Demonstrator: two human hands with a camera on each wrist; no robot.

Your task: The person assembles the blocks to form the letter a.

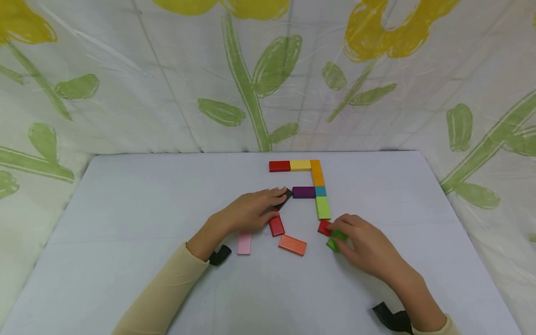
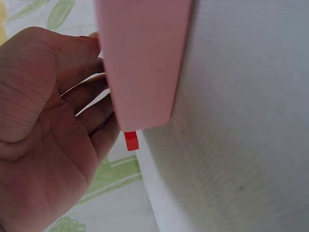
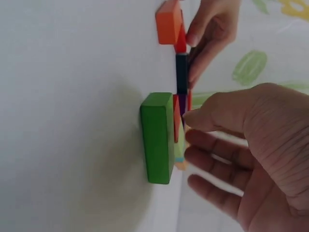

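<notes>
My left hand (image 1: 251, 209) pinches a black block (image 1: 283, 199) between thumb and fingers. Below its thumb lies a red block (image 1: 277, 226); in the left wrist view a pink block (image 2: 145, 67) hides its fingertips. My right hand (image 1: 368, 244) is over a green block (image 1: 331, 244) and a small red block (image 1: 324, 227). In the right wrist view, its thumb and loosely bent fingers are just above the green block (image 3: 159, 140), not gripping it. A purple block (image 1: 303, 192) lies beside the black one.
Red (image 1: 279, 166), yellow (image 1: 300, 165), orange (image 1: 317, 173), teal (image 1: 320, 191) and lime (image 1: 323, 207) blocks form a bent line. An orange-red block (image 1: 292, 244) and the pink block (image 1: 244, 243) lie nearer. A flower-printed sheet (image 1: 167, 93) hangs behind the white table (image 1: 125, 288).
</notes>
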